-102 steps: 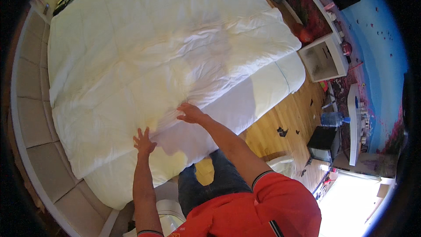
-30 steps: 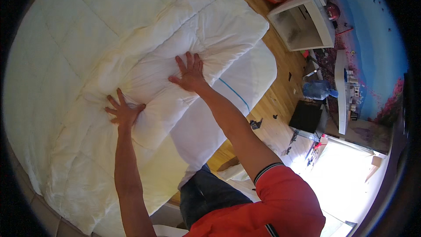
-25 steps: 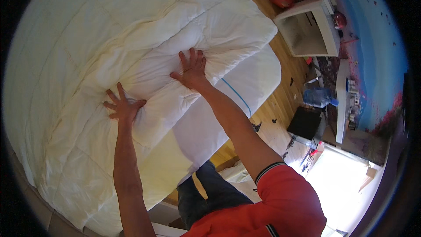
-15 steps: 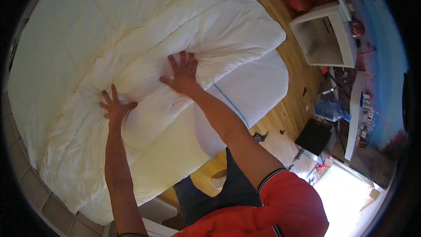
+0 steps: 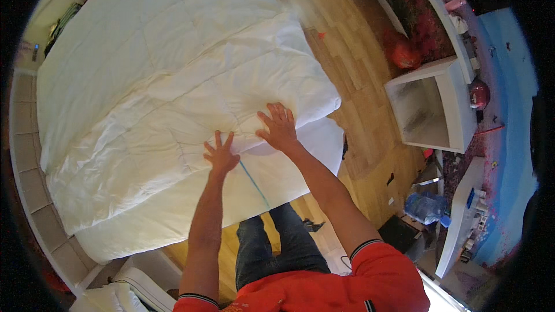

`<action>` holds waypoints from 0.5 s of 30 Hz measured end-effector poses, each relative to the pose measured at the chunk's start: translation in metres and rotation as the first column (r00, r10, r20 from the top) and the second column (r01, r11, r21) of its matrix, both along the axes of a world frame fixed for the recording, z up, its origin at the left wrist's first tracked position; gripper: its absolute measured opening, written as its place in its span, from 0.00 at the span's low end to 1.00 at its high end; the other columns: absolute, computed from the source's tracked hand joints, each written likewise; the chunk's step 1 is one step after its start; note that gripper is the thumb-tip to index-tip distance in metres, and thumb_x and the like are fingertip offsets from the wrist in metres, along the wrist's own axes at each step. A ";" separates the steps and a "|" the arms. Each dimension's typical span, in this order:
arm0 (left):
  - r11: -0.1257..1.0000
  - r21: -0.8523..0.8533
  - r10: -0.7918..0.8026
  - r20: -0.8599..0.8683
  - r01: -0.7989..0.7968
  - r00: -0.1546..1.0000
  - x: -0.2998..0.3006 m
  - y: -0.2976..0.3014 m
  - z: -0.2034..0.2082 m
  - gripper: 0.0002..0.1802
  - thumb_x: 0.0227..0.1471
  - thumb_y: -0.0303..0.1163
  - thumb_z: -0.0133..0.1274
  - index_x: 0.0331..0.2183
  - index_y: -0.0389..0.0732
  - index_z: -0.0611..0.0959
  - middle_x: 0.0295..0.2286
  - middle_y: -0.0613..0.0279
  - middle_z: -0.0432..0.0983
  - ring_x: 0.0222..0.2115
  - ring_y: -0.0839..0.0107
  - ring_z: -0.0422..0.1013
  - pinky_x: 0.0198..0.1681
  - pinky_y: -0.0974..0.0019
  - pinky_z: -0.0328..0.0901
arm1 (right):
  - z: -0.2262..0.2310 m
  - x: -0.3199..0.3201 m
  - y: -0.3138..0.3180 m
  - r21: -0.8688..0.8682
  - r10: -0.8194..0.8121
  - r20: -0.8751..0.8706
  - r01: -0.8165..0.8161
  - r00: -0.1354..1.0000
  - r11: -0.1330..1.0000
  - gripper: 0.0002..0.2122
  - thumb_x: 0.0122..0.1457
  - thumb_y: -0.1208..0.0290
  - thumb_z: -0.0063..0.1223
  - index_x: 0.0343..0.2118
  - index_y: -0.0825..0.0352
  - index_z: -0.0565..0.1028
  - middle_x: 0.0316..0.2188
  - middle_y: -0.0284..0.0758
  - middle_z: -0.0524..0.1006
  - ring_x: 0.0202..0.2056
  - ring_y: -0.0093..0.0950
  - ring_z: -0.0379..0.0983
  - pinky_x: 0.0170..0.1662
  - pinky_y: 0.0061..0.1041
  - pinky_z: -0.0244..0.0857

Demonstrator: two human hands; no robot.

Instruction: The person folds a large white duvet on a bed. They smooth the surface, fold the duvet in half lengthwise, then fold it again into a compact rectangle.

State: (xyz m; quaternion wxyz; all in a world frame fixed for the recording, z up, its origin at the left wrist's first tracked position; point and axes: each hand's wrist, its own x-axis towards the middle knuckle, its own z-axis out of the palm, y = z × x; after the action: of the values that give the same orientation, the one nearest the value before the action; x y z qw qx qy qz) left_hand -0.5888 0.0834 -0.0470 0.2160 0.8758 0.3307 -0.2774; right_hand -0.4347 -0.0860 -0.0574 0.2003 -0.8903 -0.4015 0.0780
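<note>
A thick white duvet [image 5: 167, 110] covers most of a bed, its near edge folded back. Beneath that edge shows the pale mattress [image 5: 173, 225], crossed by a thin blue stripe. My left hand [image 5: 221, 155] lies on the near edge of the duvet with its fingers spread. To its right and slightly farther off, my right hand [image 5: 279, 127] presses on the same cover, fingers apart as well. Neither hand grips anything.
A tiled headboard [image 5: 34, 182] curves along the left. On the right, a white open cabinet [image 5: 430, 107] stands on the wooden floor [image 5: 358, 115]. A large blue water bottle [image 5: 426, 208] lies near a white shelf [image 5: 459, 225]. Pillows [image 5: 113, 299] sit at lower left.
Both hands have come closer together, the left moving right along the duvet. The bunched duvet now lies flatter, and more of the far bed and floor shows.
</note>
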 end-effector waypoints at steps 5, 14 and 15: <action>0.992 -0.113 -0.050 0.021 0.053 0.999 -0.004 0.039 -0.028 0.56 0.33 0.49 0.69 0.63 0.72 0.58 0.68 0.71 0.32 0.63 0.26 0.30 0.56 0.21 0.47 | -0.017 0.016 -0.011 -0.151 0.135 -0.140 -0.156 0.981 0.976 0.31 0.56 0.41 0.50 0.62 0.47 0.64 0.66 0.41 0.52 0.67 0.49 0.42 0.65 0.52 0.37; 0.991 -0.122 -0.054 -0.035 0.050 0.998 0.020 0.031 -0.019 0.56 0.35 0.49 0.68 0.64 0.69 0.58 0.68 0.66 0.31 0.63 0.27 0.33 0.58 0.23 0.46 | -0.019 0.029 -0.003 -0.235 0.089 -0.253 -0.150 0.963 0.960 0.33 0.54 0.36 0.47 0.61 0.47 0.66 0.67 0.43 0.52 0.66 0.50 0.42 0.64 0.58 0.37; 0.989 -0.139 -0.054 -0.046 0.047 0.997 0.025 0.029 -0.014 0.55 0.34 0.48 0.68 0.63 0.68 0.60 0.68 0.64 0.32 0.63 0.28 0.34 0.59 0.24 0.46 | -0.017 0.032 -0.007 -0.254 0.087 -0.266 -0.156 0.960 0.954 0.34 0.54 0.36 0.48 0.61 0.47 0.66 0.67 0.42 0.51 0.67 0.50 0.41 0.64 0.58 0.37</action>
State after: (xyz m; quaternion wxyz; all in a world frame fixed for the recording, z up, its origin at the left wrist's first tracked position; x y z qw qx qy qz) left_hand -0.5637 0.1121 -0.0613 0.2605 0.8596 0.2940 -0.3267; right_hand -0.4024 -0.0934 -0.0748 0.1200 -0.8656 -0.4126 0.2571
